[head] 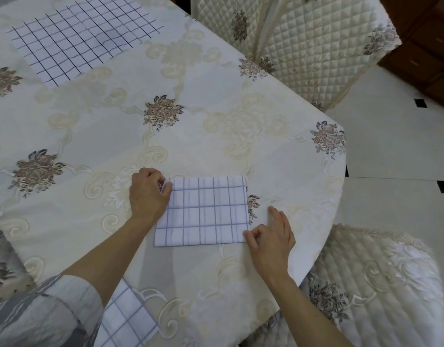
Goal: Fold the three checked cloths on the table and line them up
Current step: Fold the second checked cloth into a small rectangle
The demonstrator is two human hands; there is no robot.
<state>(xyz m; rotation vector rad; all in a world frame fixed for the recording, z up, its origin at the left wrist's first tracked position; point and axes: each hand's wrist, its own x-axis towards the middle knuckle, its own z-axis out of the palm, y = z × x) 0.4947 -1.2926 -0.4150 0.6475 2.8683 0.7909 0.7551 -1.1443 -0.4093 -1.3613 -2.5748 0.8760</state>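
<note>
A folded white cloth with pale grey checks (205, 211) lies flat near the table's right front. My left hand (147, 194) grips its far left corner, fingers curled over the edge. My right hand (271, 236) pinches the near right corner between thumb and forefinger, its other fingers resting on the tablecloth. A second cloth with dark checks (78, 38) lies spread out at the far left. A third checked cloth (128, 319) shows at the near edge, partly hidden under my left arm.
The table wears a cream floral tablecloth (190, 121); its rounded edge runs down the right side. A quilted chair (316, 41) stands at the far right and another chair (378, 284) at the near right. Tiled floor lies beyond.
</note>
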